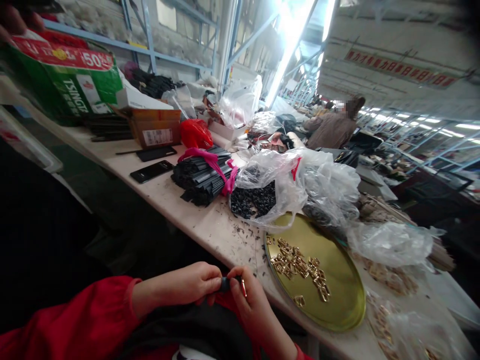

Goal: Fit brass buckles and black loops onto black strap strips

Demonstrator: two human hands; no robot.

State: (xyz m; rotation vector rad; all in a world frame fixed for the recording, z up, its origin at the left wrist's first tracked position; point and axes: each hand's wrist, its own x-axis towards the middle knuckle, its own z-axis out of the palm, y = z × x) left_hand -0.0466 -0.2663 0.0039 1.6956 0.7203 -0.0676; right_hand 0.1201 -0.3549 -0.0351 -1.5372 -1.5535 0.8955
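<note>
My left hand (pixel 187 285) is closed, pinching one end of a short dark strap (pixel 225 284) between thumb and fingers. Facing it, my right hand (pixel 251 300) grips the strap's other end together with a gold buckle (pixel 243 287). Both hands are close together over my lap, just off the table's front edge. Whether the strap passes through the buckle is hidden by my fingers. To the right of my hands, a round gold tray (pixel 341 280) holds several loose gold buckles (pixel 294 262). Beyond it, a clear plastic bag (pixel 288 185) lies open around small black parts (pixel 255 202).
A bundle of black strips (pixel 198 177) tied with pink cloth lies near a black phone (pixel 152 171). Behind are a cardboard box (pixel 159 131) and a red bag (pixel 195 133). Another person's hand (pixel 18 21) is at upper left; a person (pixel 332 127) is farther back.
</note>
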